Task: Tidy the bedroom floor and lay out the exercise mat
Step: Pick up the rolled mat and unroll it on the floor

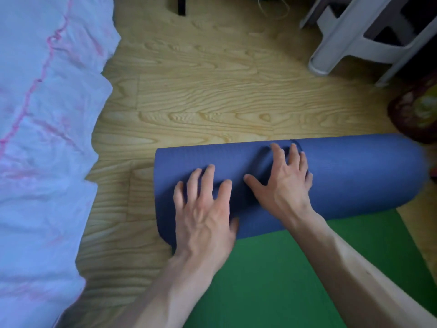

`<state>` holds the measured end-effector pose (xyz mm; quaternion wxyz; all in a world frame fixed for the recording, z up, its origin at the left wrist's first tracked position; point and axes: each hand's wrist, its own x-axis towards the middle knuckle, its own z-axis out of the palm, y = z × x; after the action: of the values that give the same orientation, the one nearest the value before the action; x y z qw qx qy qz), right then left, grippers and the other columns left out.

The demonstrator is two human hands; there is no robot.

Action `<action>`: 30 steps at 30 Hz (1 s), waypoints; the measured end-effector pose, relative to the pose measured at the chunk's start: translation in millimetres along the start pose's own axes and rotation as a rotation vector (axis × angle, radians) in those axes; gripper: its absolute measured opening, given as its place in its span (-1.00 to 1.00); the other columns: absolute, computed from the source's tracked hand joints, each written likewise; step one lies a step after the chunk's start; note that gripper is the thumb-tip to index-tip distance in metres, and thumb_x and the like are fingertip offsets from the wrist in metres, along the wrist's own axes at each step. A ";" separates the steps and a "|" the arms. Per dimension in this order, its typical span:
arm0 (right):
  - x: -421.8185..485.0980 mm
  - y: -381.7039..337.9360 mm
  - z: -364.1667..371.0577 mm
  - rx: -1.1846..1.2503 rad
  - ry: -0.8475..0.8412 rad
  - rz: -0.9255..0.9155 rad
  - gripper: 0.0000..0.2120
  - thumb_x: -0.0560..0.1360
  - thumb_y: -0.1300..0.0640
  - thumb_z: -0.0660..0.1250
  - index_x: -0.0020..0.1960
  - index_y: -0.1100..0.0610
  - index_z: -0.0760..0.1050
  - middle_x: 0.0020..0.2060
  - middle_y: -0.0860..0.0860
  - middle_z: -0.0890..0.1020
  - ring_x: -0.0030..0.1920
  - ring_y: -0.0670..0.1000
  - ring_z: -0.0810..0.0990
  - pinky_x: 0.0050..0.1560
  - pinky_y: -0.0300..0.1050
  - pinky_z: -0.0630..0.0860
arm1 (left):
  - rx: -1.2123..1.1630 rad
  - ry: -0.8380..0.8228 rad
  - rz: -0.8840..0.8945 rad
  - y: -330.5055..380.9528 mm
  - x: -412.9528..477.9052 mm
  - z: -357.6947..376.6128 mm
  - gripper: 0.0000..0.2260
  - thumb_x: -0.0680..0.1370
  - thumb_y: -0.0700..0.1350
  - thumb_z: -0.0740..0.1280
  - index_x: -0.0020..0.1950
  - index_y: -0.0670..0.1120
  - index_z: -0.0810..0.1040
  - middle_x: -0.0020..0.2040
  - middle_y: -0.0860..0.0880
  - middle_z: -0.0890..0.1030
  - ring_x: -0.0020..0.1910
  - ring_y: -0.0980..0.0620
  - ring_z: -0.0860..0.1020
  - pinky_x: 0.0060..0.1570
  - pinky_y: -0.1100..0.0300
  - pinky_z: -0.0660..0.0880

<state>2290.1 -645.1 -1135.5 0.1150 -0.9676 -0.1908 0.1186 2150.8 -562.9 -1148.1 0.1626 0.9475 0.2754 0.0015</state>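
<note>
Wood-grain floor [201, 95] carries the half-rolled mat [343, 171]; left hand [203, 209] and right hand [281, 183] lie flat, fingers spread, on the roll beside bedding [42, 138].

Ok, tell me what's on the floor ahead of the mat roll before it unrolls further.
Nothing visible lies straight ahead of the mat roll: bare wood floor. A white stool stands far right, bedding along the left.
</note>
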 end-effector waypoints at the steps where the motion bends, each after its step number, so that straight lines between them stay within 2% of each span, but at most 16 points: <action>1: 8.4 -3.1 -1.1 0.009 0.009 -0.011 -0.13 0.46 -0.23 0.40 0.60 0.00 0.06 0.64 0.18 0.00 0.64 0.23 -0.08 0.53 0.36 0.06 | 0.008 -0.010 0.006 -1.5 5.5 1.0 -0.31 0.26 0.08 0.60 0.35 -0.01 0.51 0.53 -0.17 0.38 0.49 -0.23 0.36 0.40 -0.28 0.31; 7: 30.8 -3.5 -2.6 0.086 0.047 -0.045 -0.17 0.46 -0.22 0.40 0.59 0.01 0.12 0.64 0.15 0.07 0.64 0.18 -0.04 0.55 0.32 0.06 | 0.079 0.044 -0.004 -18.4 45.3 5.3 -0.34 0.33 -0.15 0.57 0.40 0.00 0.47 0.56 -0.21 0.33 0.51 -0.25 0.33 0.38 -0.25 0.31; 12: 20.6 21.3 4.8 0.080 0.095 0.077 -0.18 0.46 -0.11 0.46 0.57 0.00 0.12 0.64 0.19 -0.06 0.62 0.26 -0.07 0.44 0.40 0.27 | 0.103 0.087 -0.009 -30.5 80.2 5.1 -0.34 0.42 -0.07 0.54 0.49 0.00 0.39 0.57 -0.21 0.30 0.53 -0.24 0.28 0.42 -0.24 0.25; 15: 27.3 28.1 8.9 0.128 0.099 0.170 -0.17 0.46 -0.06 0.48 0.56 0.06 0.10 0.61 0.27 -0.08 0.60 0.33 -0.02 0.40 0.32 0.29 | 0.078 0.146 -0.016 -37.6 98.7 3.6 -0.39 0.45 -0.06 0.52 0.47 -0.03 0.41 0.54 -0.22 0.35 0.52 -0.26 0.31 0.42 -0.24 0.24; 19: 55.8 19.4 10.5 0.231 0.082 0.169 -0.17 0.46 -0.05 0.48 0.57 0.11 0.12 0.59 0.33 0.01 0.57 0.36 0.02 0.55 0.24 0.09 | 0.001 0.277 0.044 -40.1 115.9 3.1 -0.60 0.47 -0.11 0.47 0.29 -0.11 0.54 0.44 -0.18 0.48 0.41 -0.25 0.42 0.37 -0.23 0.32; 23: 91.6 5.1 4.0 0.268 0.107 0.120 -0.20 0.48 -0.08 0.45 0.57 0.13 0.16 0.59 0.32 0.07 0.59 0.33 0.00 0.59 0.18 0.03 | 0.026 0.436 0.197 -34.4 123.4 5.6 -0.73 0.40 -0.17 0.45 0.09 -0.10 0.60 0.16 -0.11 0.59 0.13 -0.21 0.51 0.17 -0.12 0.36; 26: 117.5 -6.4 -7.0 0.334 0.202 0.056 -0.28 0.48 -0.05 0.46 0.51 0.19 0.27 0.50 0.29 0.29 0.56 0.26 0.15 0.57 0.08 0.09 | 0.111 0.400 0.159 -35.9 134.8 2.1 -0.69 0.37 -0.15 0.49 0.10 -0.09 0.61 0.05 -0.10 0.57 0.01 -0.21 0.51 0.11 -0.08 0.31; 30: 138.5 -26.1 -14.9 0.368 0.311 -0.077 -0.45 0.53 0.04 0.40 0.44 0.22 0.39 0.48 0.26 0.35 0.55 0.21 0.23 0.55 0.08 0.16 | 0.144 0.287 0.098 -48.2 160.2 -5.4 -0.45 0.42 0.01 0.50 0.38 -0.04 0.48 0.25 -0.10 0.53 0.18 -0.20 0.48 0.22 -0.14 0.33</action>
<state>2409.7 -569.3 -1140.1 0.3218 -0.9290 -0.1830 -0.0035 2261.1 -439.2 -1171.7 0.0529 0.9590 0.2489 0.1249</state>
